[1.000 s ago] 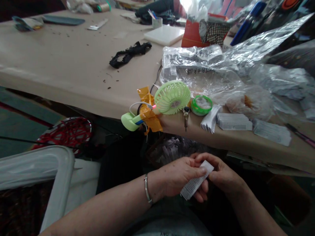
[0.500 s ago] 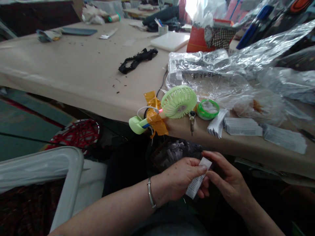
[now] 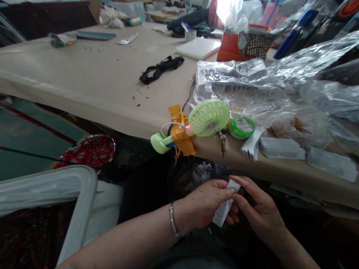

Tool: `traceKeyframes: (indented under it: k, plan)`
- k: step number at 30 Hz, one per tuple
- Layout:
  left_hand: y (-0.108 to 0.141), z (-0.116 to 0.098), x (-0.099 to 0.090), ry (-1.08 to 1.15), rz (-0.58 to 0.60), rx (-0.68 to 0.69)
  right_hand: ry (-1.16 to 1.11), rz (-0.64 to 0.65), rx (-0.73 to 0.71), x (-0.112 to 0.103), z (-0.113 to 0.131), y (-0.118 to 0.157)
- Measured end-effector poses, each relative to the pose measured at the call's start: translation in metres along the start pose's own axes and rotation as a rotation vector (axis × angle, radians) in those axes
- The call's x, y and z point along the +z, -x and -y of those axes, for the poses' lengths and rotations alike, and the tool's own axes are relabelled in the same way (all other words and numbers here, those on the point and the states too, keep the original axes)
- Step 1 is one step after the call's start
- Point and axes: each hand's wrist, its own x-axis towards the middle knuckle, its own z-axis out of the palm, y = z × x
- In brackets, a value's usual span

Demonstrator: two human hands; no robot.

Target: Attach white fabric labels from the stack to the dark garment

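A narrow white printed label (image 3: 223, 212) is pinched under the thumb of my left hand (image 3: 211, 201), its small text facing up. It slants from lower left to upper right, below the table's front edge. My right hand (image 3: 256, 207) closes on the label's upper end, index finger at the top corner and thumb close to my left thumb. On the table edge above lie stacks of similar labels (image 3: 282, 148) and a folded white bundle (image 3: 252, 145). A soldering-iron-like tool (image 3: 223, 144) sticks out over the edge beside a green round container (image 3: 241, 127).
A green handheld fan (image 3: 209, 118) is fixed to the table edge with orange tape (image 3: 182, 140). Crumpled clear plastic bags (image 3: 241, 86) cover the right side. Under the table sits a heap of grey scraps (image 3: 206, 172). A white bin (image 3: 86, 186) stands at lower left.
The view has shifted slightly, so the table things appear a little farther right. My right fingers have moved a little closer around the label's upper end.
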Motion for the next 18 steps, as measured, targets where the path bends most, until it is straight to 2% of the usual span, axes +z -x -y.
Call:
traceKeyframes:
  k: [3,6,8,12,14,18]
  plan:
    - [0.002,0.0,0.0,0.004,-0.003,0.005,-0.037,-0.012,0.033,0.002,0.001,0.0]
    - [0.002,0.001,-0.002,-0.001,-0.004,0.025,-0.145,-0.071,0.177,0.005,0.0,0.001]
    - [0.002,0.001,-0.003,-0.011,-0.016,0.059,-0.303,-0.113,0.32,0.007,-0.001,0.0]
    - [0.003,0.001,-0.003,-0.07,-0.071,0.122,-0.666,-0.102,0.555,0.012,-0.004,-0.007]
    - [0.004,0.001,-0.003,-0.112,-0.105,0.154,-0.745,-0.097,0.616,0.014,-0.004,-0.014]
    - [0.003,0.003,-0.004,-0.149,-0.165,0.211,-0.717,-0.094,0.638,0.018,-0.002,-0.027]
